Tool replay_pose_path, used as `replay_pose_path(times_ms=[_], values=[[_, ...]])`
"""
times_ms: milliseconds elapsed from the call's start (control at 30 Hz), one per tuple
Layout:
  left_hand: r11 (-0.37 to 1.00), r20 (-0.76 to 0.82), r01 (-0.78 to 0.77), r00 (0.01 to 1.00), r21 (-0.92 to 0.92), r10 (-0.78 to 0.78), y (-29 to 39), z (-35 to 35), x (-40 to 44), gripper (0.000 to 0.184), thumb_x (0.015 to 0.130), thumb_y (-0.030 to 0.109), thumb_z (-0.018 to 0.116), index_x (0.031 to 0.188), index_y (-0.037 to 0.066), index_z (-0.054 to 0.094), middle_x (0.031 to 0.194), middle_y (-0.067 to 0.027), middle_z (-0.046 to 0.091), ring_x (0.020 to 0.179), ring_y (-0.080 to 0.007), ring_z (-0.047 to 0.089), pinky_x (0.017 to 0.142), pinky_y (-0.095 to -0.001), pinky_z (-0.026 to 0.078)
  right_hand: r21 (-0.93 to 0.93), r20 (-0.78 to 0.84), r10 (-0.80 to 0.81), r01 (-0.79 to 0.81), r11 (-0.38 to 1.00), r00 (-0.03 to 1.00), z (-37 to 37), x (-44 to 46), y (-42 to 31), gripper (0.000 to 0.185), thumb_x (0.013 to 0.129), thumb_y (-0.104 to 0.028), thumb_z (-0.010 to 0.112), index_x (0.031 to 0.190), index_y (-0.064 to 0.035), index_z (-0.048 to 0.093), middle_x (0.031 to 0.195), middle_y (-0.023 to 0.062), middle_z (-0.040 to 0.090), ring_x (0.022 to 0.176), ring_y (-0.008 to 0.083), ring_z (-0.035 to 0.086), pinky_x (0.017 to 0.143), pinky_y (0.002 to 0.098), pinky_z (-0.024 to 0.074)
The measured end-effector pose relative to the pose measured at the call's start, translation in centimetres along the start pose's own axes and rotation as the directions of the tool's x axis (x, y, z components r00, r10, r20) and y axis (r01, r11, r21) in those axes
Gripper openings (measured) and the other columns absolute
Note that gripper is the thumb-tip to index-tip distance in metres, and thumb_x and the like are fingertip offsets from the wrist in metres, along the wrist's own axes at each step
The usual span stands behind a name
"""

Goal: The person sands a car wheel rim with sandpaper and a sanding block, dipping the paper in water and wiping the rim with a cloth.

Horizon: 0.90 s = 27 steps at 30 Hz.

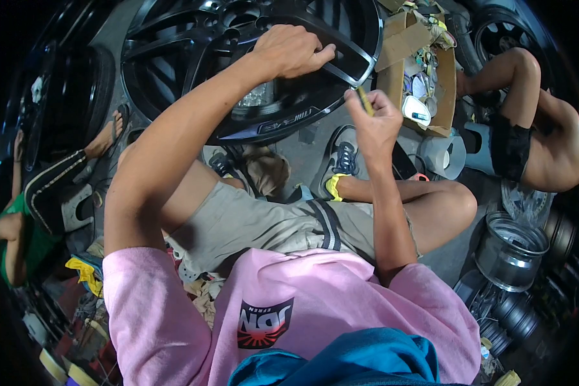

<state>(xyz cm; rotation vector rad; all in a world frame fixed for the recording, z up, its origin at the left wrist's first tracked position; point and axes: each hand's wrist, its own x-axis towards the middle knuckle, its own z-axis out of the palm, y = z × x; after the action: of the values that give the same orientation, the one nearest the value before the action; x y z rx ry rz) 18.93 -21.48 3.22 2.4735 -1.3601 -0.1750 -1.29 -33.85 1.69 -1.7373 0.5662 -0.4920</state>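
One slim yellow-and-dark tool pinched between thumb and fingers of your right hand | Long axis pointing away from you, leaning left, far end at the dark wheel's outer edge | Your left hand, fingers curled, over a spoke

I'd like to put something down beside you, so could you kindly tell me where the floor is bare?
There is bare floor between the right knee and silver barrel, with a smaller patch between the tan bundle and right shoe. The cardboard box and lower-right wheel pile look crowded.
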Motion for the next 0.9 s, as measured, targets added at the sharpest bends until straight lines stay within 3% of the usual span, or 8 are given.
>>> replay_pose_path(times_ms=[67, 200, 400, 467, 533, 667, 733, 900], values=[[1.000, 0.007, -0.006, 1.000, 0.011, 0.006, 0.1, -0.3, -0.2, 0.061, 0.108, 0.049, 0.045, 0.094, 0.006, 0.085, 0.075, -0.0228, 0.073, 0.078, -0.0431, 0.073, 0.081, -0.0502, 0.059, 0.009, -0.115, 0.027, -0.026, 1.000, 0.993, 0.2, 0.6, 0.0, 0.034, 0.093, -0.017, 0.084, 0.072, -0.0043, 0.060, 0.066, -0.0091, 0.053, 0.062, -0.0004, 0.042, 0.053, 0.0215, 0.0322], [1.000, -0.009, -0.002, 1.000, -0.001, 0.002, 0.1, -0.3, -0.2, 0.062, 0.108, 0.050, 0.045, 0.092, 0.005, 0.084, 0.074, -0.0226, 0.072, 0.076, -0.0434, 0.072, 0.080, -0.0501, 0.059, 0.068, 0.043, 0.045, -0.048, 0.997, 0.998, 0.1, -0.9, -0.2, 0.033, 0.094, -0.017, 0.084, 0.074, -0.0041, 0.062, 0.067, -0.0089, 0.053, 0.061, -0.0003, 0.042, 0.053, 0.0215, 0.0315], [1.000, -0.024, 0.006, 1.000, 0.001, -0.005, 0.1, -0.3, -0.5, 0.062, 0.107, 0.052, 0.046, 0.091, 0.005, 0.084, 0.072, -0.0210, 0.072, 0.077, -0.0425, 0.073, 0.080, -0.0506, 0.059, 0.023, -0.066, 0.102, -0.101, 0.995, 0.993, -0.1, -0.2, -1.0, 0.034, 0.095, -0.021, 0.085, 0.075, -0.0050, 0.063, 0.068, -0.0086, 0.054, 0.061, 0.0002, 0.041, 0.053, 0.0217, 0.0298], [1.000, 0.004, 0.018, 1.000, 0.000, -0.018, 0.2, -0.4, -0.4, 0.062, 0.107, 0.051, 0.046, 0.091, 0.005, 0.084, 0.072, -0.0205, 0.072, 0.078, -0.0419, 0.073, 0.081, -0.0503, 0.059, 0.055, 0.085, 0.139, -0.144, 0.988, 0.987, -0.3, -0.8, -0.4, 0.033, 0.096, -0.021, 0.084, 0.075, -0.0050, 0.063, 0.068, -0.0084, 0.055, 0.061, 0.0001, 0.041, 0.053, 0.0213, 0.0294], [1.000, -0.007, 0.005, 1.000, -0.013, -0.005, 0.2, -0.3, -0.3, 0.062, 0.107, 0.052, 0.046, 0.091, 0.005, 0.084, 0.071, -0.0199, 0.072, 0.077, -0.0418, 0.073, 0.081, -0.0499, 0.059, 0.086, 0.081, 0.140, -0.147, 0.985, 0.987, -0.4, -0.3, -0.9, 0.035, 0.096, -0.022, 0.084, 0.075, -0.0049, 0.063, 0.068, -0.0088, 0.054, 0.061, 0.0000, 0.040, 0.053, 0.0210, 0.0287], [1.000, -0.012, 0.020, 1.000, -0.020, -0.020, 0.2, -0.2, -0.4, 0.064, 0.107, 0.052, 0.045, 0.090, 0.005, 0.084, 0.072, -0.0177, 0.074, 0.078, -0.0412, 0.074, 0.082, -0.0495, 0.060, 0.034, -0.043, 0.133, -0.131, 0.991, 0.990, -0.3, 0.0, -1.0, 0.034, 0.096, -0.022, 0.085, 0.076, -0.0053, 0.063, 0.068, -0.0093, 0.054, 0.060, 0.0001, 0.040, 0.053, 0.0213, 0.0277], [1.000, 0.010, 0.026, 1.000, -0.010, -0.026, 0.3, -0.6, -0.4, 0.064, 0.107, 0.053, 0.045, 0.091, 0.005, 0.084, 0.073, -0.0170, 0.075, 0.079, -0.0406, 0.074, 0.082, -0.0500, 0.059, 0.071, 0.105, 0.221, -0.229, 0.971, 0.970, -0.5, -0.7, -0.6, 0.035, 0.096, -0.023, 0.085, 0.076, -0.0055, 0.063, 0.068, -0.0089, 0.054, 0.060, 0.0003, 0.040, 0.053, 0.0219, 0.0279], [0.999, 0.065, 0.015, 0.998, -0.032, -0.013, 0.4, -1.1, -0.4, 0.069, 0.108, 0.061, 0.044, 0.099, 0.005, 0.085, 0.079, -0.0187, 0.077, 0.084, -0.0403, 0.076, 0.086, -0.0507, 0.059, 0.086, -0.037, 0.199, -0.195, 0.977, 0.979, -0.8, -0.1, -0.4, 0.030, 0.095, -0.021, 0.086, 0.079, -0.0055, 0.066, 0.069, -0.0096, 0.052, 0.061, 0.0006, 0.040, 0.053, 0.0227, 0.0285]])
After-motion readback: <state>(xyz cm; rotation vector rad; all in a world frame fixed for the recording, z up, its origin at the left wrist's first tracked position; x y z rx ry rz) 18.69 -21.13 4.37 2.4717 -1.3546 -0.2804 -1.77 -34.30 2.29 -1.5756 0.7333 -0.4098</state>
